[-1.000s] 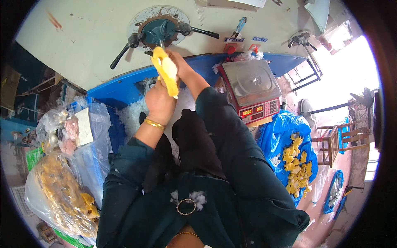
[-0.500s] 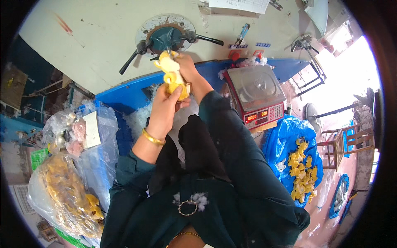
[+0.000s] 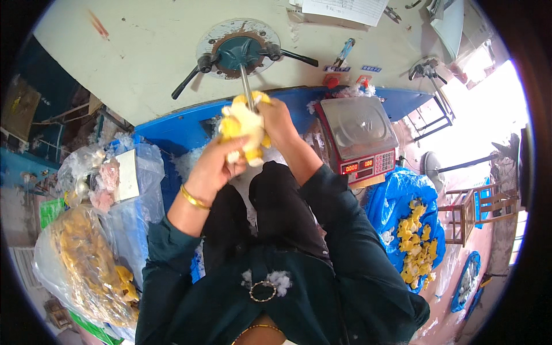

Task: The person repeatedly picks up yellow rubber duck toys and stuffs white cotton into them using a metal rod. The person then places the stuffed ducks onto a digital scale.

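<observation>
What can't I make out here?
In the head view:
Metal tube: its tip, hidden by the yellow plush piece.
Right hand: fingertips, hidden behind that piece.
Paper sheet: far side, cut off by the top edge.
Clear bag: its yellow contents, blurred by wrinkled plastic.

Left hand (image 3: 218, 161) pinching lower end of yellow-and-white plush piece (image 3: 244, 126); gold bangle (image 3: 194, 198) on wrist. Right hand (image 3: 278, 122) gripping upper right side. Metal tube (image 3: 245, 83) slanting from green hub (image 3: 237, 52) to plush piece's top; whether tip sits inside, unclear. 2 black levers (image 3: 187, 82) flanking hub. Red scale (image 3: 357, 129) right of hands; blue sack (image 3: 382, 198) near it, holding yellow pieces (image 3: 415, 244). Clear bag (image 3: 86, 259) at left.
</observation>
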A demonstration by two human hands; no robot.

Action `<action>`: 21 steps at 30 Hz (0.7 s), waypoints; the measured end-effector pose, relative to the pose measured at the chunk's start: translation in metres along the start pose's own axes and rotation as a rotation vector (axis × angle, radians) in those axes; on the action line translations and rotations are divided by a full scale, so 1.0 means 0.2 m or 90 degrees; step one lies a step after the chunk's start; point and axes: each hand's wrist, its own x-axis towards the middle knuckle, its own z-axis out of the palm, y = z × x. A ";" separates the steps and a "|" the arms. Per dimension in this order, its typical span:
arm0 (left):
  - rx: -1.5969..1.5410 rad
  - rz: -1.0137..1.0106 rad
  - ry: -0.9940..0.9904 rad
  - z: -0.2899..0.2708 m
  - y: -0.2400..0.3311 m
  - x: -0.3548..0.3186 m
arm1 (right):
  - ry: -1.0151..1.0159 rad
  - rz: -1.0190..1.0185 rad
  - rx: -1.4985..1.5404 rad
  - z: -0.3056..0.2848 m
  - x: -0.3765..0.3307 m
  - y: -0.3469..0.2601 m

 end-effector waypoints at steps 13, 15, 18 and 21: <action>0.100 -0.035 -0.074 -0.14 0.10 0.08 | -0.013 0.110 0.068 0.04 -0.20 -0.21; 0.145 -0.027 -0.022 -0.15 0.14 0.08 | 0.005 0.105 0.093 0.04 -0.29 -0.25; 0.212 0.032 -0.035 -0.20 0.15 0.25 | 0.017 0.053 0.117 0.07 -0.13 -0.17; 0.213 0.045 -0.052 -0.26 0.17 0.37 | 0.045 0.013 0.135 0.11 -0.07 -0.16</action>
